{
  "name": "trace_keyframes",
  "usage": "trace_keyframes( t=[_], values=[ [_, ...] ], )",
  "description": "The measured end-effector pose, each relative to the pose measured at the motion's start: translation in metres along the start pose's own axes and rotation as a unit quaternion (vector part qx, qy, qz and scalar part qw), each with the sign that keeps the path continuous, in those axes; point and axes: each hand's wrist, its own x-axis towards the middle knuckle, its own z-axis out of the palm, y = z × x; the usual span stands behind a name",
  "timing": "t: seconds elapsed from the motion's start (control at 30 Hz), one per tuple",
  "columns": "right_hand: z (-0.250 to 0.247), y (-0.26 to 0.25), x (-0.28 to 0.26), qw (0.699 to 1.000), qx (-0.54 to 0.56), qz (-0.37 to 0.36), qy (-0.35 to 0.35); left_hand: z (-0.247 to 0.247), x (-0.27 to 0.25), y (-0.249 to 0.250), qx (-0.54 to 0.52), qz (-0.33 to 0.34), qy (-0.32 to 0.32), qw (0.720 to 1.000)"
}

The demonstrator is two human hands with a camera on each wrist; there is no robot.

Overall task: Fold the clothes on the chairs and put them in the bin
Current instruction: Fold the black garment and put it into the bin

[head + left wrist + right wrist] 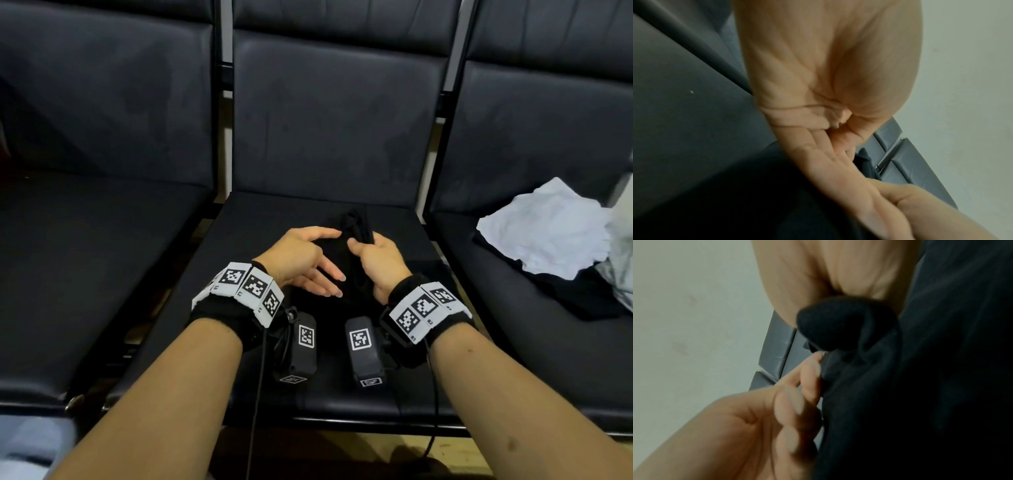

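A black garment [356, 219] lies bunched on the seat of the middle chair [274, 219]. My right hand [364, 245] grips a gathered fold of it, fingers curled round the cloth; this view fills the right wrist view as dark fabric [920, 386]. My left hand [334, 240] sits just left of it, thumb and forefinger pinching the same fold, the other fingers [330, 275] stretched out against the cloth. In the left wrist view a strip of the garment [864, 160] shows past my palm. No bin is in view.
A crumpled white garment [548, 226] lies on the right chair's seat, on top of another black garment [579, 301], with a pale grey piece [621, 253] at the frame's edge. The left chair [85, 240] holds nothing. Wooden floor shows below the seats.
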Motion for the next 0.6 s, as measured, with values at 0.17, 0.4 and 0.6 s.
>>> trace_keyframes(
  t=[0.17,0.4,0.6],
  values=[
    [-0.052,0.003,0.009,0.993,0.048,0.009,0.109,0.003,0.016,-0.008,-0.028,0.02,0.136,0.99],
    [-0.118,0.021,0.014,0.992,-0.003,0.065,0.11,-0.008,0.029,-0.029,0.116,-0.041,0.227,0.966],
    [-0.13,0.028,0.016,0.977,-0.14,0.063,0.149,0.013,0.036,-0.031,0.11,-0.107,0.126,0.98]
  ],
)
